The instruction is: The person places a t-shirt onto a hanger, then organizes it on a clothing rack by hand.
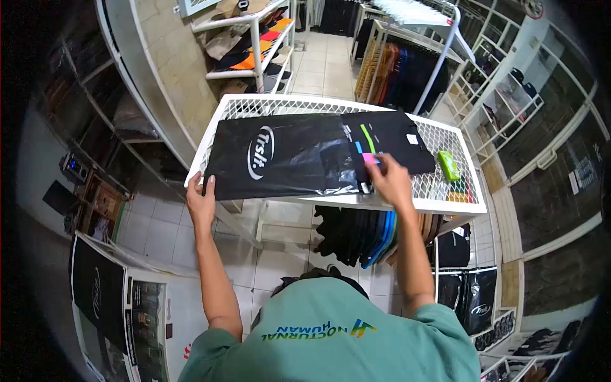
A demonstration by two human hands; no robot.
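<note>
Nearest: one green shirt (318, 331), lettered across the back.

Left hand (201, 198): thumb and forefinger apart at the near left corner of the black bag (286, 156); whether they grip it, cannot tell. Right hand (389, 180): fingers drawn close over the coloured strips (369, 158); whether they pinch anything, cannot tell.

Below and between the hands, under the surface (468, 184): hanging garments (353, 235), mostly black, one bright blue. Right of these, lower: packaged black goods (468, 296).

Black bag: one, flat on the white mesh surface, spanning from left hand to right hand. Glossy, creased near the right hand; white "Trslt." lettering beside the left hand, running sideways. Strips blue, pink and green.

Folded black cloth (414, 149): matt, with a small white label, at the bag's right end, beyond and right of the right hand. Bright green packet (449, 165): one, right of the right hand, just beside the cloth.

Farther, beyond the left hand: white shelf (254, 60), orange, red and dark items. Farther, beyond the right hand: clothes rack (439, 63), brown to black garments.
</note>
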